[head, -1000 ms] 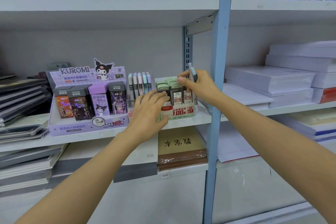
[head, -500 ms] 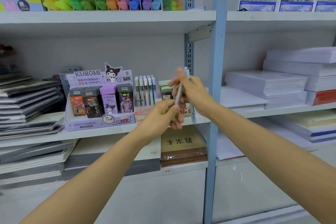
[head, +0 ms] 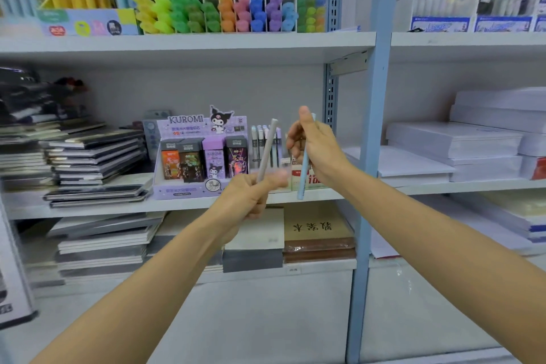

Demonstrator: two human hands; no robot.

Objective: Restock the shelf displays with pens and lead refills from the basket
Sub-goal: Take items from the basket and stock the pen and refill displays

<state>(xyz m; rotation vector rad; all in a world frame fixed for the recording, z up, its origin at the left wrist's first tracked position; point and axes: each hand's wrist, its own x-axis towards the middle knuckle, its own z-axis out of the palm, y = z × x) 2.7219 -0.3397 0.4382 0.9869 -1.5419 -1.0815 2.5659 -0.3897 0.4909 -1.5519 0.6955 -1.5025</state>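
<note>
Left hand (head: 246,201): fingers clenched round grey pen (head: 267,151), near upright.
Right hand (head: 317,148): grasping blue pen (head: 304,174) (tip down).
Position: before Kuromi display (head: 204,156), middle shelf (head: 118,207).

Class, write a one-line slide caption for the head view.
Left hand holds a grey pen, right hand a blue pen, before the shelf.

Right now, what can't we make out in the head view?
- Basket: none in frame.
- Lead refill box, head view: mostly hidden behind right hand and blue pen.
- Grey pen lower end: inside left hand.
- Pen rack labels: too small.
</note>
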